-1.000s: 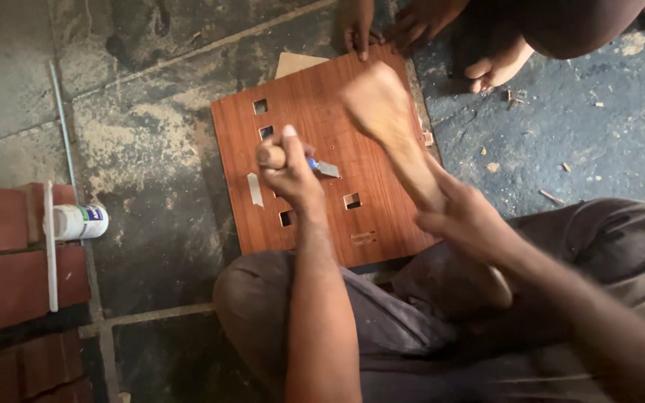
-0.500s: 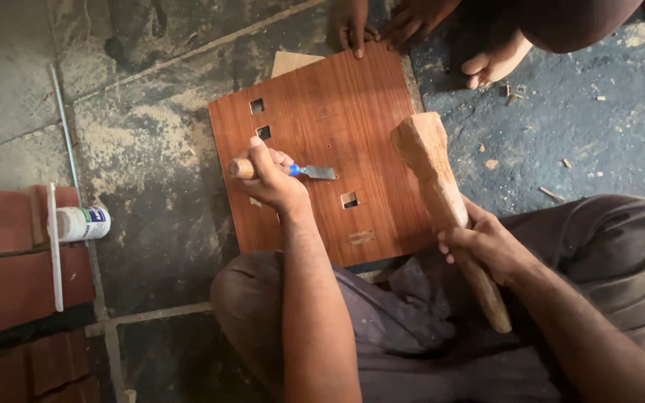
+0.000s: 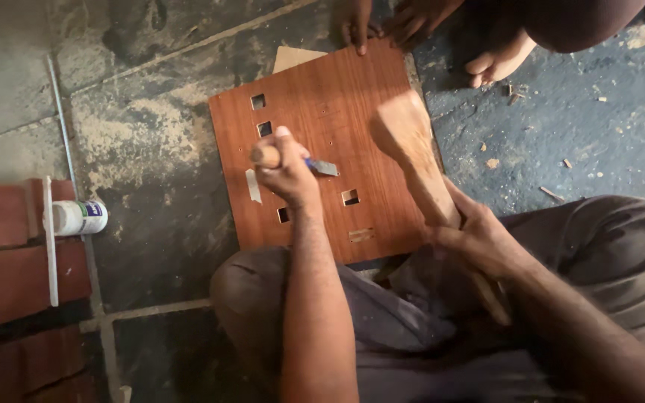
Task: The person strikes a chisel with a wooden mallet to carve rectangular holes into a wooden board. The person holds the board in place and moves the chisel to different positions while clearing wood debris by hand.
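Holding chisel (image 3: 315, 165) w/ left hand (image 3: 287, 166), mallet (image 3: 421, 168) right (image 3: 479, 240).

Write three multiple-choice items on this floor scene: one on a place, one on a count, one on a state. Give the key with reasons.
1. Where does the white bottle lie?
A. On the board
B. On the floor left of the board
C. In a hand

2. How many square holes show in the wooden board?
A. Four
B. One
C. Nine

3. What does the right hand do?
A. Rests open
B. Holds a wooden mallet
C. Presses the board

Key: B, it lies by the red planks; A, four cutouts visible; B, fingers wrap the handle while the left hand holds the chisel.
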